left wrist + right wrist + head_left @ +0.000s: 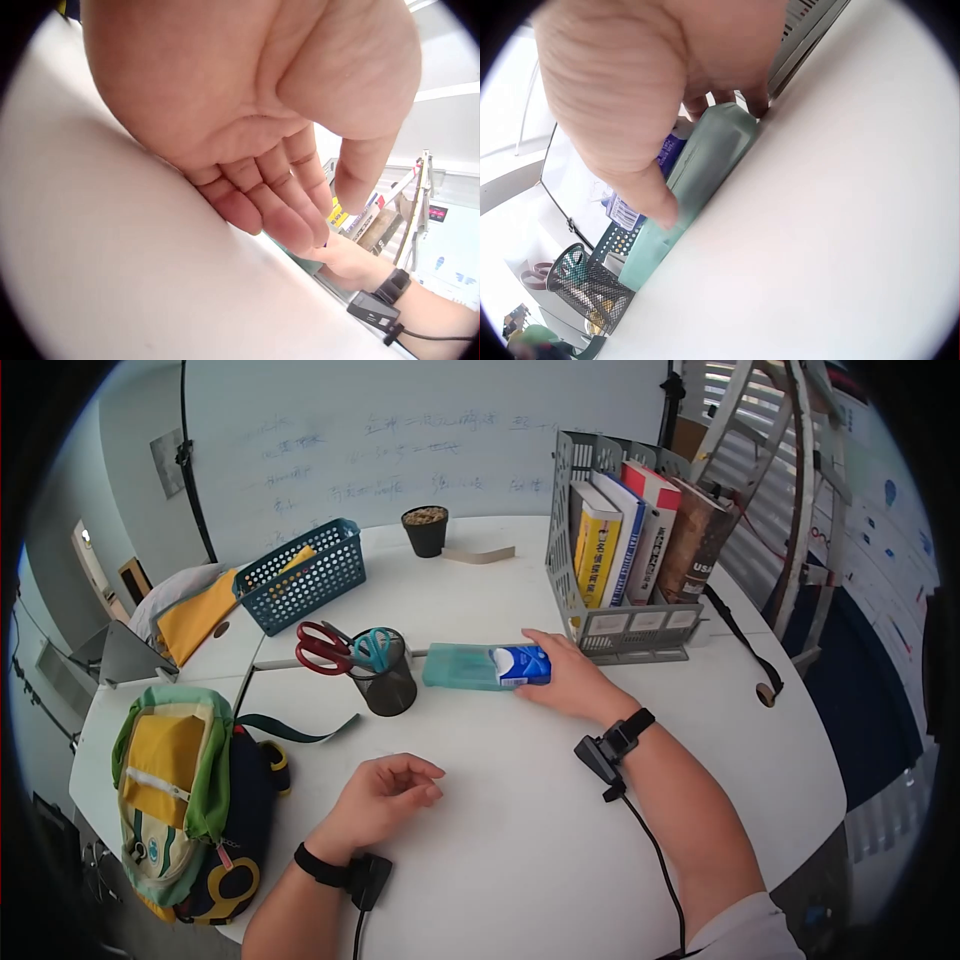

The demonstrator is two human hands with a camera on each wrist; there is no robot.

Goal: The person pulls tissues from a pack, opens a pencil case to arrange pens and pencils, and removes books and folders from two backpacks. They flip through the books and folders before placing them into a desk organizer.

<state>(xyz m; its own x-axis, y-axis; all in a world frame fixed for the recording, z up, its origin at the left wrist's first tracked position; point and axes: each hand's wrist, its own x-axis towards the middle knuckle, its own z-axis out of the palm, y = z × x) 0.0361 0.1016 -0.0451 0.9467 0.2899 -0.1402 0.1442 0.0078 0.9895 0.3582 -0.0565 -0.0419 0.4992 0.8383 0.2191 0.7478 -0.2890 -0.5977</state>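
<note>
A translucent green plastic case (455, 667) lies flat on the table, with a small blue-and-white packet (522, 664) on top at its right end. My right hand (572, 678) grips that end, thumb on the near side and fingers round the far side. In the right wrist view the thumb presses the long wall of the case (712, 154), and the packet (626, 213) shows partly behind the hand. My left hand (385, 800) rests near the table's middle, fingers loosely curled and holding nothing. The left wrist view shows the bare palm (247, 90).
A mesh pen cup (388, 685) with red and teal scissors stands left of the case. Behind it are a blue basket (305, 575) and a potted plant (426, 535). A grey file rack (625, 625) with books stands behind my right hand. A backpack (190, 800) lies at left.
</note>
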